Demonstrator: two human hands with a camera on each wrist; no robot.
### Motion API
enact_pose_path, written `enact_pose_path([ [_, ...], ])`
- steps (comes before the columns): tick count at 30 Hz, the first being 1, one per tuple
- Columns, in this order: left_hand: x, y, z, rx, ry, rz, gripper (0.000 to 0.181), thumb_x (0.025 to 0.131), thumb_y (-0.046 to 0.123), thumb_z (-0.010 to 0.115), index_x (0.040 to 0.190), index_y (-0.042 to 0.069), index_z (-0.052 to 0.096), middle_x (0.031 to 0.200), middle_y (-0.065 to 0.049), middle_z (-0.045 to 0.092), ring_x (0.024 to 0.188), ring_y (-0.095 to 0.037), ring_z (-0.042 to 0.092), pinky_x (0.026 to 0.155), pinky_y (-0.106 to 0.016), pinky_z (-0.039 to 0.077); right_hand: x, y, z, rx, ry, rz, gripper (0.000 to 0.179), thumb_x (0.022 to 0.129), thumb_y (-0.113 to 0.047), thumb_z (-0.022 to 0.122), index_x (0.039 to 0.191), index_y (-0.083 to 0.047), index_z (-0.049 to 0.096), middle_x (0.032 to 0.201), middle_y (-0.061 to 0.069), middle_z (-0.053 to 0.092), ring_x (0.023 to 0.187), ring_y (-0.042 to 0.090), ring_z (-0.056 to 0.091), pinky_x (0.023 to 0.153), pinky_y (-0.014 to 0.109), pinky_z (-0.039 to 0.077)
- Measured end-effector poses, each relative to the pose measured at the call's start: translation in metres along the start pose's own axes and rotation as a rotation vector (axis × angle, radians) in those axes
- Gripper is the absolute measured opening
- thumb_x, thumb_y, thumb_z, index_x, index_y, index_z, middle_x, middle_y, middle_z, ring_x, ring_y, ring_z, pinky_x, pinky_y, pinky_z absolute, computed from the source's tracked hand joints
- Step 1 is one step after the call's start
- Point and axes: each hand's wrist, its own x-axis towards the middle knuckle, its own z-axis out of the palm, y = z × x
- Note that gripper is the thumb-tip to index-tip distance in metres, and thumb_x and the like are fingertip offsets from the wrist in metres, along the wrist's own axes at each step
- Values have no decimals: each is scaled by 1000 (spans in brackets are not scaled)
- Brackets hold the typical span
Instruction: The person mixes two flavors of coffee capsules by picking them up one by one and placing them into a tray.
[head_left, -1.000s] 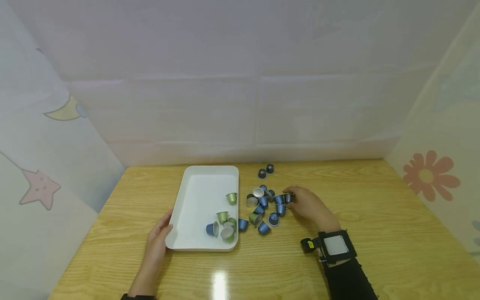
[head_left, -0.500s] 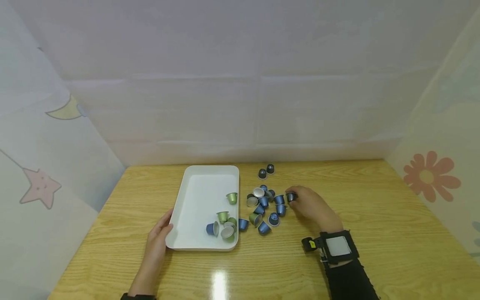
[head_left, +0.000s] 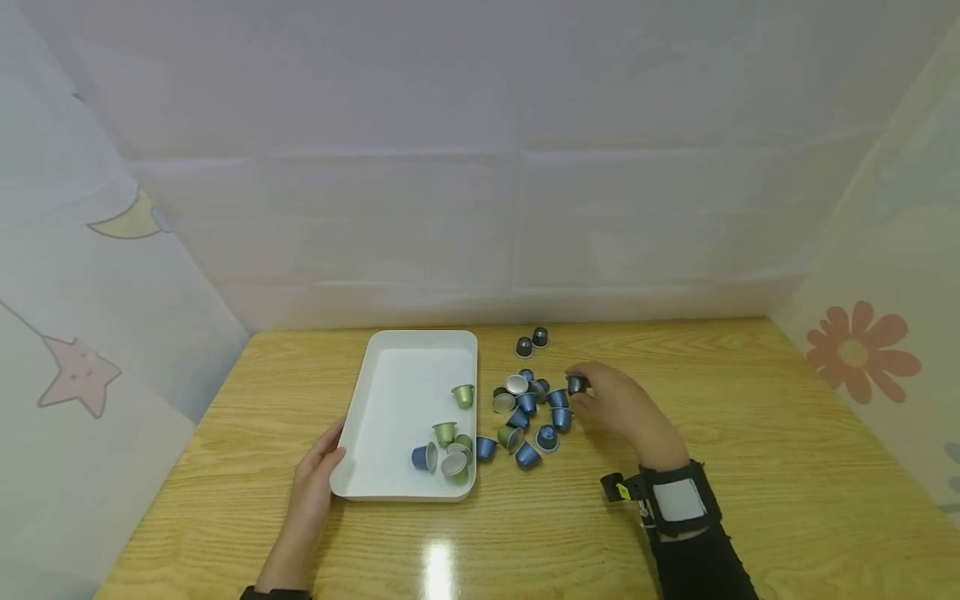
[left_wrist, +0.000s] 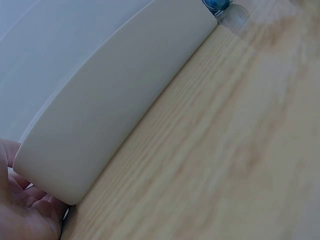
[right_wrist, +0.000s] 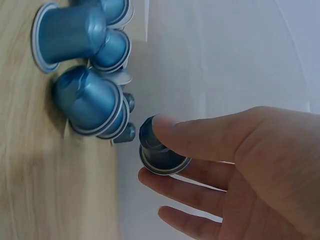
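My right hand (head_left: 617,407) pinches a dark coffee capsule (head_left: 577,384) between thumb and fingers, at the right side of a loose heap of capsules. In the right wrist view the held capsule (right_wrist: 164,158) shows its rim below the thumb, and the other fingers lie extended under it. My left hand (head_left: 315,483) holds the near left side of a white tray (head_left: 401,387), thumb at the rim. Inside the tray, along its right side, lie several green capsules (head_left: 445,433) and a blue capsule (head_left: 422,457). The left wrist view shows that hand at the tray's corner.
Blue capsules (head_left: 562,418) and a few green or silver-topped ones lie scattered right of the tray. Two dark capsules (head_left: 524,347) stand farther back. A blue capsule (head_left: 486,449) lies right by the tray's wall. A pale wall (head_left: 517,242) borders the wooden table (head_left: 735,433).
My right hand has drawn the dark capsule away from the blue ones, then raised it a little and toward the back. The left hand and tray stay put.
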Motion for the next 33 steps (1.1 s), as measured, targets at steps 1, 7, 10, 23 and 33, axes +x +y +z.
enact_pose_path([
  [1,0,0,0,-1,2,-1,48,100,9,32,148,4,27,158,-12,23,141,-24,23,86,5,36,0,-3,-1,-3,0,0,42,89,-12,60,129,0,53,127,24,60,114,38,55,96,57,48],
  [7,1,0,1,-8,12,-7,47,100,9,32,147,4,28,157,-13,25,140,-24,24,85,5,37,-2,-21,-2,-32,-4,-18,43,88,-13,61,129,-1,54,129,22,60,115,36,55,96,55,49],
  [10,1,0,1,-9,9,-5,47,100,9,32,147,4,28,157,-13,24,140,-24,24,85,5,37,-2,-29,-2,-58,-7,-35,43,87,-14,62,127,-1,56,129,22,61,114,36,55,96,54,49],
  [23,-1,2,1,-3,15,-15,48,100,10,32,148,5,28,158,-12,24,141,-24,23,84,5,37,-4,-57,12,-88,-1,-111,44,84,-14,66,126,-5,58,124,16,64,101,24,62,84,42,57],
  [33,-1,2,0,-11,1,-13,48,101,12,33,148,6,27,158,-11,23,141,-23,23,85,5,37,-9,-79,17,-128,30,-197,37,83,-12,67,119,-6,62,117,13,68,102,25,63,88,42,57],
])
